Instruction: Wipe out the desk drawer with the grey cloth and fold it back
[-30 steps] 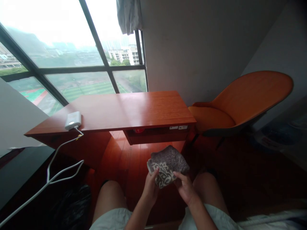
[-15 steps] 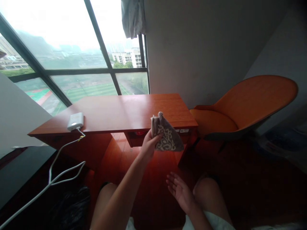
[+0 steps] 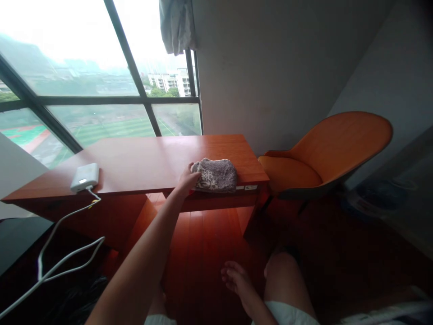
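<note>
A folded grey-brown towel (image 3: 218,176) with a cream swirl pattern lies at the front edge of the reddish wooden desk (image 3: 135,158). My left hand (image 3: 189,177) grips the towel's left end, thumb on top and the other fingers partly hidden by the cloth. The towel's front side overhangs the desk edge a little. Low over the floor beside my right knee, my right hand (image 3: 235,276) holds nothing, its fingers loosely curled and apart.
A white power adapter or power bank (image 3: 85,177) sits on the desk's left part, its white cable (image 3: 64,216) trailing down to the lower left. An orange chair (image 3: 338,149) stands right of the desk. Windows (image 3: 101,81) are behind, and a dark plastic bag (image 3: 77,298) lies at lower left.
My left hand has brought the towel from a raised, hanging position down onto the desk edge, where it now lies flat. My right hand has dropped slightly, and the view has turned right.
</note>
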Demonstrator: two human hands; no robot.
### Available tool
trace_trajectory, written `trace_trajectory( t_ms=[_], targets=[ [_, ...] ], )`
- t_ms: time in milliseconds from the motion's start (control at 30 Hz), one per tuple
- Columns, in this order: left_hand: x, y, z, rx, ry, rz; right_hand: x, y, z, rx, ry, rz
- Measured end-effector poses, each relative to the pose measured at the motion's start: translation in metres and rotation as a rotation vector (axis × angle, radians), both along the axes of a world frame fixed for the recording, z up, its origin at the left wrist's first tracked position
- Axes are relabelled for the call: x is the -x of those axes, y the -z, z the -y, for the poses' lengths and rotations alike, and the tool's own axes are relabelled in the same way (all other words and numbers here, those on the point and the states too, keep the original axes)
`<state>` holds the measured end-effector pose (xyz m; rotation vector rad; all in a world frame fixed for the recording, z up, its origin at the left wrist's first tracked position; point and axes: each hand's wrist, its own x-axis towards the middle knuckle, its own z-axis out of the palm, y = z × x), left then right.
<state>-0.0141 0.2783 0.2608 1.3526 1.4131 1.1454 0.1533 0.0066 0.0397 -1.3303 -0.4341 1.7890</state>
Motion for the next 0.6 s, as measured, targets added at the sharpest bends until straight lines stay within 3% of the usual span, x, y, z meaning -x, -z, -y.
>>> trace_trajectory(
  t_ms=[167, 333, 433, 500, 600],
  targets=[
    [-0.027, -0.018, -0.001, 0.048, 0.095, 0.224, 0.004, 0.010, -0.003, 0.023, -0.048, 0.083],
    [-0.076, -0.060, -0.011, -0.125, 0.272, 0.480, 0.006, 0.021, -0.003, 0.019, -0.089, 0.186],
    [-0.087, -0.077, -0.016, -0.224, 0.385, 0.552, 0.008, 0.027, -0.003, 0.013, -0.111, 0.236],
    [-0.078, -0.074, -0.019, -0.257, 0.364, 0.512, 0.009, 0.032, -0.002, 0.000, -0.138, 0.274],
    [-0.045, -0.047, -0.024, -0.217, 0.225, 0.189, 0.011, 0.039, 0.000, -0.053, -0.195, 0.329]
  ],
)
